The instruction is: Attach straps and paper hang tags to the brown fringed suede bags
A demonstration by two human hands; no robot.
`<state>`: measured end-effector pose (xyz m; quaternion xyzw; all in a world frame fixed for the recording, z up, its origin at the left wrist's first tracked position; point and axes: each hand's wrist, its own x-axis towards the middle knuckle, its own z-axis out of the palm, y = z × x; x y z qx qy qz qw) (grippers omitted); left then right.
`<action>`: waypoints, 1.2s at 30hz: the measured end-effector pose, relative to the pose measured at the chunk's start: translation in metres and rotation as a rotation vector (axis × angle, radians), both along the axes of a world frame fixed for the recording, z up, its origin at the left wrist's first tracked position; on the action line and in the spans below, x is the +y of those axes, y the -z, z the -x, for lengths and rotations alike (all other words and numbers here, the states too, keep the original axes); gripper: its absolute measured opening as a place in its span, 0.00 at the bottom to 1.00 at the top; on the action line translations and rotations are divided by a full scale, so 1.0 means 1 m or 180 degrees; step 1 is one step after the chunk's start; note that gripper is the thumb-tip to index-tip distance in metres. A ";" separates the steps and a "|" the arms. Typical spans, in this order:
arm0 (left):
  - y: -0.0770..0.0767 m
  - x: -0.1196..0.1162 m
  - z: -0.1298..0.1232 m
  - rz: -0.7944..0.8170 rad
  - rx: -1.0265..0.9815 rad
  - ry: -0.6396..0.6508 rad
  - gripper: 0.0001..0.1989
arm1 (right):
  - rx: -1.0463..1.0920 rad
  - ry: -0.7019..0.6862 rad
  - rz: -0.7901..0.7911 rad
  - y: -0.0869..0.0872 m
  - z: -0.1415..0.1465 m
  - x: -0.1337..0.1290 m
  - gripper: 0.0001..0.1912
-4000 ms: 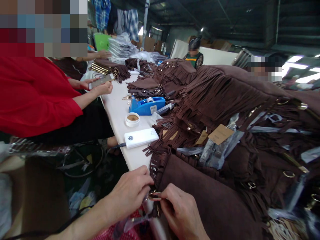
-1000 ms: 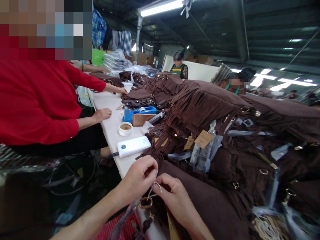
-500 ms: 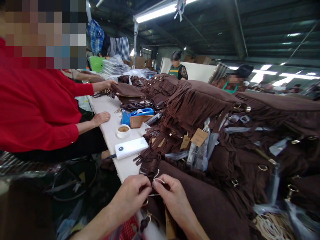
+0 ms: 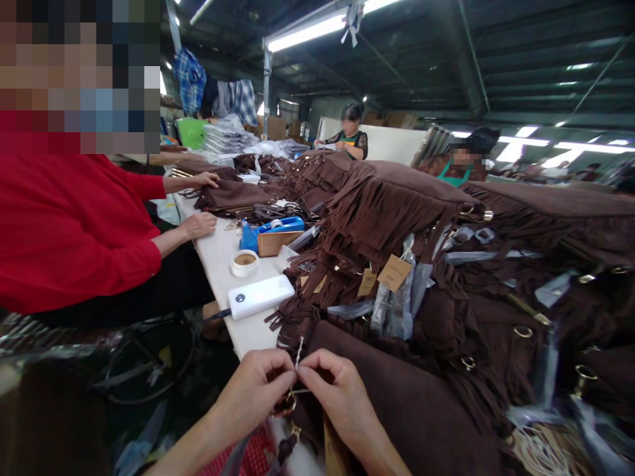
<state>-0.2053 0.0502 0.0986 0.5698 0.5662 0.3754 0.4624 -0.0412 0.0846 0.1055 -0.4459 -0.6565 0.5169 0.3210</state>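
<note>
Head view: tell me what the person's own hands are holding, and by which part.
The left hand and right hand pinch a white string just below its short upright end; the exact grip is partly hidden.

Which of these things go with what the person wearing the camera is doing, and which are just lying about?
With the work, it seems:
white string
gold ring
nearest brown bag

Apparently just lying about:
white power bank
blue tape dispenser
</note>
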 end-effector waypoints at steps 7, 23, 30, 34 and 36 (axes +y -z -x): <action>0.000 0.001 -0.001 0.0006 -0.0165 -0.0008 0.11 | -0.0250 0.0006 -0.0348 0.003 0.002 -0.004 0.11; -0.001 -0.002 -0.003 -0.0256 0.0339 -0.0047 0.11 | -0.0370 0.0044 -0.0476 0.005 0.005 -0.005 0.11; -0.001 -0.003 0.002 0.0313 -0.0917 -0.0217 0.14 | -0.0483 0.0093 -0.0451 0.006 0.003 -0.003 0.14; -0.006 -0.003 0.005 0.0648 -0.1872 -0.0049 0.14 | -0.0440 0.0155 -0.0255 0.002 0.005 0.000 0.12; -0.008 -0.003 0.005 0.0816 -0.2276 0.0010 0.14 | -0.0159 0.0121 -0.0024 -0.002 0.004 0.001 0.11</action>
